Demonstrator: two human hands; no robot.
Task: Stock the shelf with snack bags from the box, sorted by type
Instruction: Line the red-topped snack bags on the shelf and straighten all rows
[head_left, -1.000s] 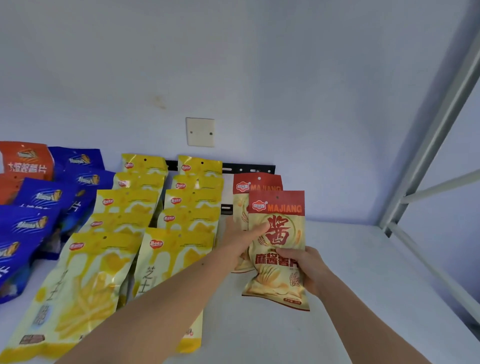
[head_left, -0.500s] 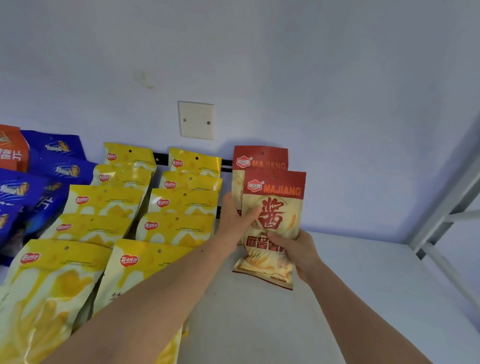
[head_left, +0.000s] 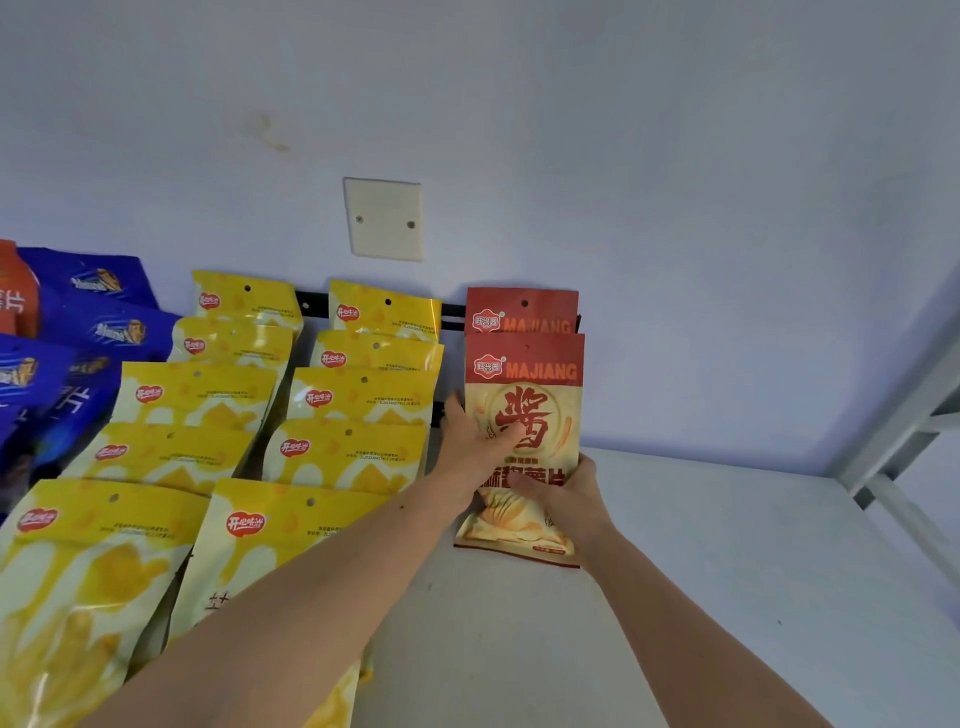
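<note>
A red and cream MAJIANG bag (head_left: 535, 395) stands upright near the back of the white shelf (head_left: 727, 571), right in front of a second MAJIANG bag (head_left: 522, 309) that leans on the wall. My left hand (head_left: 470, 441) grips its left edge, thumb across the front. My right hand (head_left: 563, 493) holds its lower right part, thumb on the front. To the left stand two rows of yellow bags (head_left: 358, 400), with blue bags (head_left: 98, 332) and an orange bag (head_left: 15, 301) beyond them at the far left.
A cream blank plate (head_left: 383, 218) is fixed to the wall above a black rail (head_left: 311, 301). The shelf's grey metal upright (head_left: 909, 410) rises at the right. Bare shelf surface lies right of the MAJIANG bags.
Both hands have carried the front MAJIANG bag back towards the wall, close against the one behind it. The view has closed in and tilted up.
</note>
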